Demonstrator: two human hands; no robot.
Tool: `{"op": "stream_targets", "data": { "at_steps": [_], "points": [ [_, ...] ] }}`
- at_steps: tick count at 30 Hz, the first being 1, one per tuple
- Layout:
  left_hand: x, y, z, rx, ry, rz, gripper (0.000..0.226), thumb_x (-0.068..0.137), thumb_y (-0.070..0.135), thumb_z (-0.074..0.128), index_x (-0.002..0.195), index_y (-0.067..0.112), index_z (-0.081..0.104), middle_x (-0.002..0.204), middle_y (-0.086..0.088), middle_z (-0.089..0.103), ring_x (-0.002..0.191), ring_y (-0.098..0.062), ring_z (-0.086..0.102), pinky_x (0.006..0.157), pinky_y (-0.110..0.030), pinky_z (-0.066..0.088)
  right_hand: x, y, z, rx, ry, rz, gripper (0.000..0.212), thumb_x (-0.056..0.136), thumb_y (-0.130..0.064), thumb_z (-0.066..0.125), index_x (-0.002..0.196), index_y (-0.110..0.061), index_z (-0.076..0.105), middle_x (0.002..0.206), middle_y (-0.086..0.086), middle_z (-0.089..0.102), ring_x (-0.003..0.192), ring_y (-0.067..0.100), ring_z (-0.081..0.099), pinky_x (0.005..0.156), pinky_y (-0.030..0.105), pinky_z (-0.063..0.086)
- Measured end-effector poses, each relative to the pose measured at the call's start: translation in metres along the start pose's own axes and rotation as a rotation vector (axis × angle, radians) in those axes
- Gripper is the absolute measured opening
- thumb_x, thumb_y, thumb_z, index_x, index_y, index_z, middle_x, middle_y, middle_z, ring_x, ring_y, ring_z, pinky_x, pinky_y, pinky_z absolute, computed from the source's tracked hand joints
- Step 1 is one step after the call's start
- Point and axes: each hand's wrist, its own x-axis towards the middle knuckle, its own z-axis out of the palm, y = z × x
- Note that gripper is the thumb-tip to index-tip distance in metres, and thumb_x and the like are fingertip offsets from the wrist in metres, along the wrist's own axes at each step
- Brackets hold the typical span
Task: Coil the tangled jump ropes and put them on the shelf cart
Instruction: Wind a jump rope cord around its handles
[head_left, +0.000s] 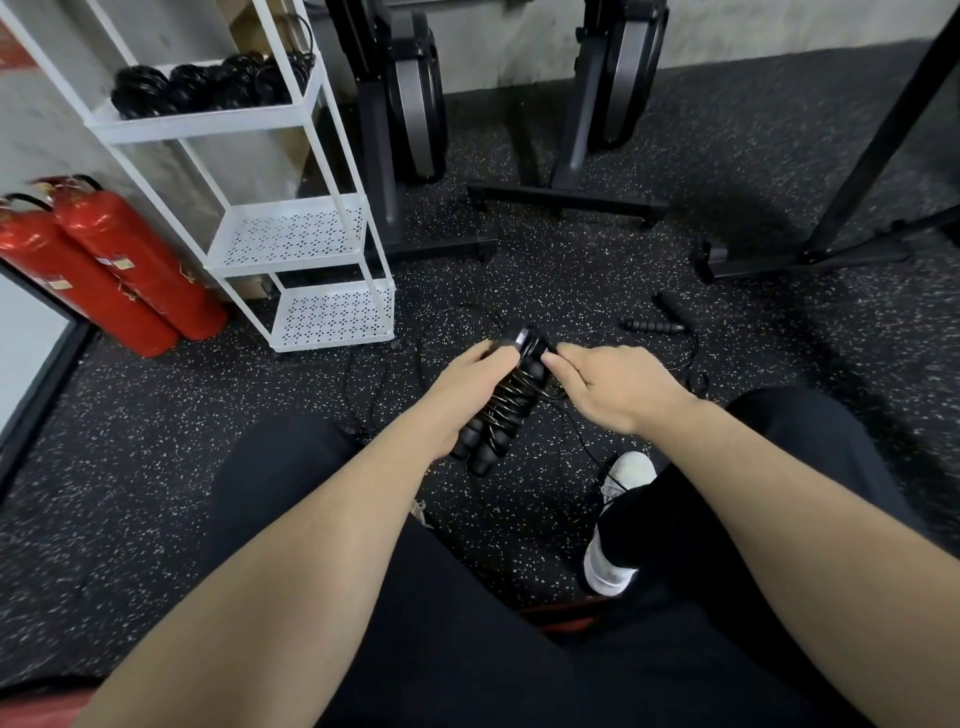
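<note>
From the head camera, looking down over the knees: the person sits with both arms out over the speckled floor. The left hand has its fingers curled round a pair of black handles held side by side, with thin cord wound round them in tight turns. The right hand pinches the cord just beside the top of the handles, fingers narrow. This looks like the winding step, near its end, though loose cord trails down to the floor. Another rope lies untouched a little way off. The white shelf cart stands near on the left, coiled ropes already on its top tier. Next, I reckon: wind on the slack, tuck the end, then reach left.
</note>
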Motion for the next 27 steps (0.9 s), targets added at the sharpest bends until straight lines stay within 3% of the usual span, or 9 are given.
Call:
{"op": "stream_targets", "data": {
  "at_steps": [6,9,12,15,19,24,27],
  "points": [
    [0.001,-0.003,-0.010,0.079,-0.017,0.021,0.015,0.096,0.035,0.057,0.106,0.029,0.068,0.084,0.008,0.072,0.067,-0.009,0.068,0.061,-0.025,0.051,-0.001,-0.002,0.010,-0.051,0.047,-0.035,0.038,0.107,-0.052,0.014,0.092,-0.028,0.039,0.084,0.003,0.069,0.079,0.032,0.066,0.067,0.037,0.042],
    [-0.002,-0.003,-0.015,0.052,-0.078,-0.117,0.027,0.092,0.047,0.059,0.107,0.025,0.064,0.090,0.001,0.073,0.072,-0.018,0.069,0.064,-0.031,0.054,-0.001,-0.006,0.013,-0.104,0.104,-0.106,0.039,0.106,-0.051,0.014,0.091,-0.026,0.040,0.077,-0.002,0.065,0.072,0.029,0.065,0.062,0.036,0.042],
    [-0.004,-0.006,-0.020,0.088,-0.140,-0.255,0.032,0.092,0.051,0.059,0.102,0.021,0.066,0.088,-0.006,0.073,0.071,-0.024,0.068,0.070,-0.036,0.055,0.000,-0.009,0.023,-0.154,0.119,-0.193,0.043,0.104,-0.051,0.010,0.092,-0.027,0.044,0.083,-0.004,0.068,0.076,0.024,0.066,0.062,0.035,0.042],
    [-0.005,-0.010,-0.027,0.098,-0.155,-0.333,0.033,0.095,0.049,0.060,0.099,0.017,0.066,0.087,-0.008,0.073,0.072,-0.026,0.067,0.073,-0.037,0.055,0.001,-0.012,0.035,-0.222,0.035,-0.177,0.039,0.105,-0.052,0.011,0.092,-0.028,0.039,0.086,-0.004,0.069,0.078,0.025,0.067,0.062,0.035,0.039],
    [0.003,-0.015,-0.028,0.251,-0.151,-0.241,0.032,0.094,0.053,0.062,0.105,0.023,0.062,0.091,-0.004,0.073,0.073,-0.022,0.069,0.067,-0.032,0.055,0.002,-0.013,0.039,-0.256,-0.099,-0.118,0.053,0.105,-0.056,0.008,0.104,-0.022,0.049,0.087,0.000,0.070,0.077,0.028,0.068,0.067,0.037,0.045],
    [0.005,-0.020,-0.024,0.364,-0.149,-0.218,0.015,0.089,0.044,0.062,0.096,0.032,0.065,0.091,-0.002,0.073,0.080,-0.024,0.070,0.074,-0.037,0.055,-0.002,-0.013,0.043,-0.214,-0.233,-0.134,0.056,0.100,-0.066,0.005,0.094,-0.025,0.043,0.088,0.001,0.069,0.080,0.025,0.066,0.077,0.039,0.051],
    [0.006,-0.020,-0.020,0.384,-0.139,-0.229,0.037,0.080,0.049,0.062,0.112,0.029,0.065,0.098,-0.003,0.072,0.080,-0.022,0.070,0.071,-0.034,0.054,-0.001,-0.015,0.045,-0.243,-0.262,-0.123,0.054,0.101,-0.064,0.009,0.098,-0.023,0.043,0.090,0.002,0.070,0.081,0.026,0.065,0.072,0.038,0.043]
  ]
}}
